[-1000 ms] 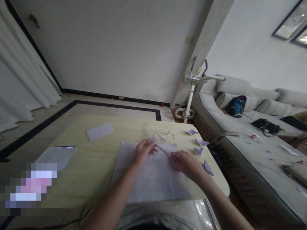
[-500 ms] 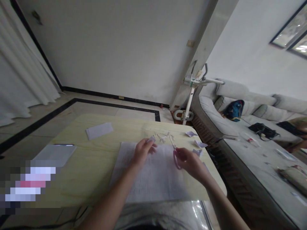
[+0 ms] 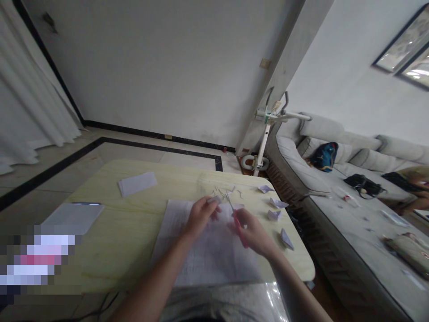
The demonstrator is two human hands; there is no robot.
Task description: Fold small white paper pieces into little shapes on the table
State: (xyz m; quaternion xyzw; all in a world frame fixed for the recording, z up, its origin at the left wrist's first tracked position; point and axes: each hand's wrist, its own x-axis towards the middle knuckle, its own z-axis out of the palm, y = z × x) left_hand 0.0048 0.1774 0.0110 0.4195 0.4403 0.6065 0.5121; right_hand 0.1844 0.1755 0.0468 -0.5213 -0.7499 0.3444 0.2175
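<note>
My left hand (image 3: 201,217) pinches a small folded piece of paper (image 3: 214,199) between thumb and fingers. My right hand (image 3: 251,229) grips pink-handled scissors (image 3: 239,226), whose metal blades point up and left, close to the paper. Under both hands lies a large sheet of paper (image 3: 214,255) on the pale wooden table (image 3: 127,237). Thin paper scraps (image 3: 231,191) are scattered just beyond the blades. Several folded paper boats (image 3: 275,215) stand in a row to the right of my right hand.
A stack of paper strips (image 3: 138,183) lies at the table's far left. Nearer, a white sheet (image 3: 72,218) has a pen (image 3: 86,204) along its top edge. A grey sofa (image 3: 355,223) runs along the right, with a person's arm (image 3: 410,197) at its far side.
My right hand has moved left with the scissors, bringing the blades closer to the paper. My left hand stays nearly in place. More of the nearest folded paper boat now shows.
</note>
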